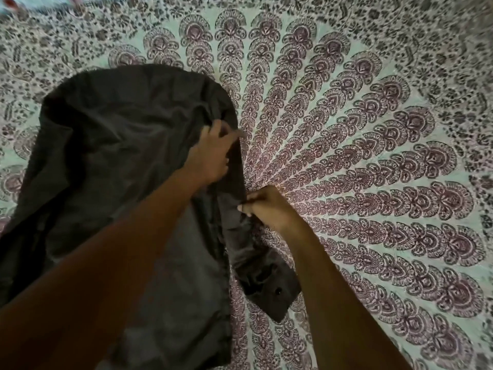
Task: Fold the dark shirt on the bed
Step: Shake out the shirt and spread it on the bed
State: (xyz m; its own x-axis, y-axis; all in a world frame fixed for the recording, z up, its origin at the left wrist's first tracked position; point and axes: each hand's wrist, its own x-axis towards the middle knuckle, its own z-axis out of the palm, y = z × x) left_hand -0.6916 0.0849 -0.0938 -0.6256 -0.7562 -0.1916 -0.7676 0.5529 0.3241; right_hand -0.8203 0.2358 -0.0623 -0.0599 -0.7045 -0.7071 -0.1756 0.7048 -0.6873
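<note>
Head view: dark shirt [128, 156] lies rumpled on the patterned bed [373, 129]; left hand [210, 153] and right hand [269, 206] both pinch its sleeve edge

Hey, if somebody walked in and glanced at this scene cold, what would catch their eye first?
Most likely the dark shirt, spread over the left half of the patterned bedsheet, whose maroon fan-like print radiates across the right side. Next, the two bare hands at the shirt's right edge: the left hand grips the fabric higher up, while the right hand pinches the sleeve, whose buttoned cuff trails toward the bottom centre.
</note>
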